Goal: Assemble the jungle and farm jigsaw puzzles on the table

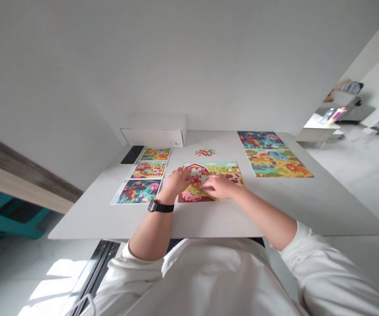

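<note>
A farm jigsaw puzzle [224, 172] with a red barn lies on the white table [308, 210], with a pale gap in its middle. My left hand [176, 181] rests at the puzzle's left side by the barn, fingers curled down, with a black wristwatch [161, 206] on that wrist. My right hand [216, 186] lies across the puzzle's lower middle, fingertips at the gap. Whether either hand grips a piece is hidden by the fingers. A small heap of loose puzzle pieces [204, 152] sits farther up the table.
Three printed pictures [148, 170] stand in a column at the table's left, and two larger colourful puzzles [277, 163] lie at the right. A black phone [132, 154] and a white box [155, 131] sit at the far edge. A teal stool [12, 217] stands on the floor at left.
</note>
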Demonstrator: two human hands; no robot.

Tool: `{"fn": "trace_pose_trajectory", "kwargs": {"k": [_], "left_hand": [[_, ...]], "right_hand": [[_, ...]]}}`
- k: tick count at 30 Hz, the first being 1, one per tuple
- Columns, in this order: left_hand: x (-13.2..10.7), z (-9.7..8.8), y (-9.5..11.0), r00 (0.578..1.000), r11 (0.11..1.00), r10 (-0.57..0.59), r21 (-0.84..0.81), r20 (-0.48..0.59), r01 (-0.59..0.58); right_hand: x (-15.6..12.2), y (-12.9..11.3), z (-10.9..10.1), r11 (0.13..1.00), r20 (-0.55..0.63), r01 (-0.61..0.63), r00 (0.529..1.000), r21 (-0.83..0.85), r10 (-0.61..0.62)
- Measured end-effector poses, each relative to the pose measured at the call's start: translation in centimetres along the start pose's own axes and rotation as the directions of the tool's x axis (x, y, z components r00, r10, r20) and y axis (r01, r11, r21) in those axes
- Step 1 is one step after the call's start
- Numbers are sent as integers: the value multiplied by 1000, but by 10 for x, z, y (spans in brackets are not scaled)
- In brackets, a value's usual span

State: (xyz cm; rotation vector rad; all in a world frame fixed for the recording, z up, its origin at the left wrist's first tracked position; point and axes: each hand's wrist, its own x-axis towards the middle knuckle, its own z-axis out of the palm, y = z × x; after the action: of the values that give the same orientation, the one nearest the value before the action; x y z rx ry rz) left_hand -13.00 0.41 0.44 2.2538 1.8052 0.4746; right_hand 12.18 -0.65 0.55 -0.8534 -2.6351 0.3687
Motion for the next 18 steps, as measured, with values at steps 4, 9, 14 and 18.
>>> {"fn": "trace_pose_trajectory", "kwargs": {"k": [4, 9, 14, 18], "left_hand": [[3, -3, 5, 953, 960, -42, -277, -299, -45], [3, -5, 15, 912, 843, -174, -534, -372, -57], [0, -4, 27, 913, 649, -268, -758, -309, -66], [-1, -3, 35, 908, 514, -340, -857, -246, -40]], "right_hand": [[14, 28, -32, 991, -42, -127, 991, -49, 125], [37, 81, -67, 901, -99, -426, 903, -87, 418], [65, 122, -68, 840, -108, -535, 843, -85, 526], [96, 139, -52, 821, -71, -555, 832, -135, 551]]}}
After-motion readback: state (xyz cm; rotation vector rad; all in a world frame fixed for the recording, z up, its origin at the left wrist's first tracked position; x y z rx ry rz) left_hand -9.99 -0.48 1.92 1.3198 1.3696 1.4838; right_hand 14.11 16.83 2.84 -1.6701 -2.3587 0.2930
